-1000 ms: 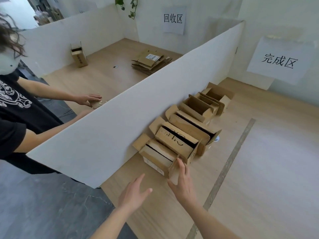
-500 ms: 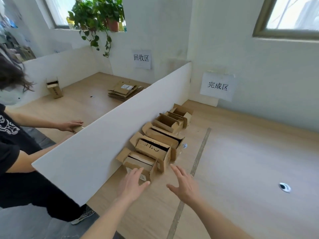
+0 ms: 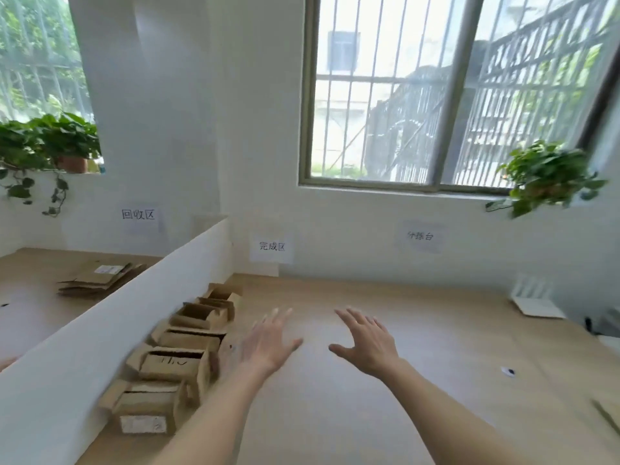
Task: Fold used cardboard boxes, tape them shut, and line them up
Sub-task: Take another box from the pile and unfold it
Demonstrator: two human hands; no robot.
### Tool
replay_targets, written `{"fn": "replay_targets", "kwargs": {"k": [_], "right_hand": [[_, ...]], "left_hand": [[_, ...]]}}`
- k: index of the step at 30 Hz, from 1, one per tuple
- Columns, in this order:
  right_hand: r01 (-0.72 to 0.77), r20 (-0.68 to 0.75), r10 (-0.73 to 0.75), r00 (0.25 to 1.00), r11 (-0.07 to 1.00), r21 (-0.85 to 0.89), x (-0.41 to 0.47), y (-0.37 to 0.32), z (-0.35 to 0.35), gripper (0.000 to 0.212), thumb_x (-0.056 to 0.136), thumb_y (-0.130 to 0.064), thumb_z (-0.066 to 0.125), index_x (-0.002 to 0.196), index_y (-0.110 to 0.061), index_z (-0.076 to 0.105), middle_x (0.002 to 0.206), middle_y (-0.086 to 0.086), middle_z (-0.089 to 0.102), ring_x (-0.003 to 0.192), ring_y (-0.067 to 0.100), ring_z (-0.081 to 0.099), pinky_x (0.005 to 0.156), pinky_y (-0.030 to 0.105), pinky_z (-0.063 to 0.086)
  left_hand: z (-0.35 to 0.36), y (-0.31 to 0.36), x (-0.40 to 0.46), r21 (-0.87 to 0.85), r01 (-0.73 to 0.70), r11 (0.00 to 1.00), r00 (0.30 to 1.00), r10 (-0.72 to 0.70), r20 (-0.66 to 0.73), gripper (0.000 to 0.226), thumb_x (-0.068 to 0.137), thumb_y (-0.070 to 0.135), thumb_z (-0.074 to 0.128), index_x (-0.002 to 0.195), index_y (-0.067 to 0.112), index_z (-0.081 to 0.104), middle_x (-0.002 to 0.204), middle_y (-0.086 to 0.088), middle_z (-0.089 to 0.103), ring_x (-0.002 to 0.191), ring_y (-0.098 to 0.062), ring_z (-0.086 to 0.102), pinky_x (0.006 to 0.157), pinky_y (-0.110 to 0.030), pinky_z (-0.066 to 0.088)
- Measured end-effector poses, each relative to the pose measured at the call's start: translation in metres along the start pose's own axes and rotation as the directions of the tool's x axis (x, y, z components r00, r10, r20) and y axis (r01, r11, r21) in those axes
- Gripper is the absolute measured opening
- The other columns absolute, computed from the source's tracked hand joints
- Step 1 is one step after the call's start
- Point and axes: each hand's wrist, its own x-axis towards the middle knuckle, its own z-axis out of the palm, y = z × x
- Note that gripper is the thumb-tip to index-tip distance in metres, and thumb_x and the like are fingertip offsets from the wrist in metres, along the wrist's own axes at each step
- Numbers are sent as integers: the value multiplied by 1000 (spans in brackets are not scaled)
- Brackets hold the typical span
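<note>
Row of cardboard boxes (image 3: pixel 174 357) lined along the white divider (image 3: pixel 100 333) at left, flaps apparently untaped (view blurred). Left hand (image 3: pixel 268 344) and right hand (image 3: pixel 365 344), fingers spread, empty, hover above the table (image 3: pixel 436 330). Lining-up looks paused; next, fetch another box.

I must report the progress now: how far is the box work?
Done: five small brown cardboard boxes stand lined up along the white divider board, though some flaps look open. In hand: nothing; left hand and right hand hover open. Left: a stack of flattened brown cardboard beyond the divider.
</note>
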Motion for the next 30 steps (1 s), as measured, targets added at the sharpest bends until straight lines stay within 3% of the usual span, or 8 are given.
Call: {"fn": "replay_targets", "kwargs": {"k": [3, 9, 19, 30], "right_hand": [[-78, -57, 77, 995, 997, -11, -31, 59, -57, 84, 89, -67, 56, 158, -45, 13, 167, -11, 18, 153, 12, 17, 124, 35, 14], [-218, -159, 208, 965, 975, -46, -106, 195, -144, 87, 88, -68, 57, 158, -43, 15, 165, -9, 23, 152, 11, 20, 123, 37, 16], [-466, -132, 448, 884, 865, -186, -273, 442, -233, 82, 92, -68, 52, 159, -37, 17, 164, -8, 26, 149, 16, 29, 119, 38, 28], [-674, -72, 672, 737, 724, -145, -357, 642, -250, 80, 92, -69, 49, 159, -35, 20, 164, -9, 26, 147, 18, 33, 116, 41, 32]], "left_hand": [[-7, 85, 9, -18, -130, 991, 992, 130, 0, 80, 89, 65, 56, 156, 36, 24, 164, 1, 23, 150, -19, 23, 121, -38, 20], [13, 257, 5, -25, -309, 951, 950, 307, -55, 79, 88, 62, 61, 155, 35, 27, 163, 3, 26, 149, -15, 26, 120, -31, 21], [115, 540, -41, -109, -493, 863, 868, 497, 11, 80, 88, 62, 60, 156, 33, 28, 162, 2, 29, 148, -17, 28, 118, -34, 26], [242, 735, -29, -187, -572, 798, 782, 600, 169, 81, 91, 64, 55, 157, 32, 23, 163, 4, 26, 149, -17, 25, 118, -37, 27]]}}
